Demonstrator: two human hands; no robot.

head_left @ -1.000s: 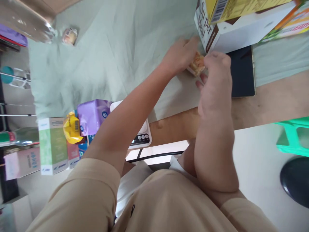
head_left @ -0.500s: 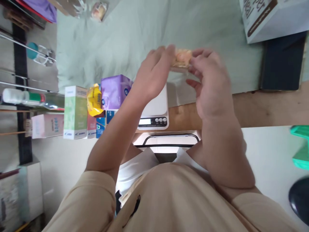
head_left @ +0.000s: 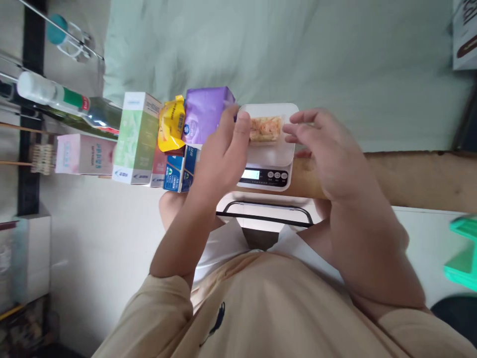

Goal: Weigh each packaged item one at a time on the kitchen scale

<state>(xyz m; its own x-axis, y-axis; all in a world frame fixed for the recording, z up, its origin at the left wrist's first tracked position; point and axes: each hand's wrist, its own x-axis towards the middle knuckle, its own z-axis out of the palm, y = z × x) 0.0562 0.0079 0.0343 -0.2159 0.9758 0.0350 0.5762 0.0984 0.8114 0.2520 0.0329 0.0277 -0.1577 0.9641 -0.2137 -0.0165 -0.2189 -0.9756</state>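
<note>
A small rectangular snack [head_left: 266,129], orange and yellow with a clear wrapper, lies on the white platform of a kitchen scale [head_left: 272,157]. The scale's display is lit, but its reading is too faint to make out. My left hand [head_left: 223,154] is at the snack's left end, thumb extended beside it; the other fingers are partly hidden behind the thumb. On the other side, my right hand [head_left: 324,144] has its fingers apart, with the tips just over the platform's right edge and nothing held.
Left of the scale stand a purple pack [head_left: 204,115], a yellow pouch [head_left: 172,124], a blue box [head_left: 179,170], a green-and-white box [head_left: 134,139] and a pink box [head_left: 85,154]. A bottle [head_left: 70,99] lies beyond. Pale green cloth [head_left: 298,49] covers the table behind the wooden edge [head_left: 410,179].
Both hands have brought the snack down onto the scale and parted from it. My right hand's fingers have spread. The camera view has shifted left.
</note>
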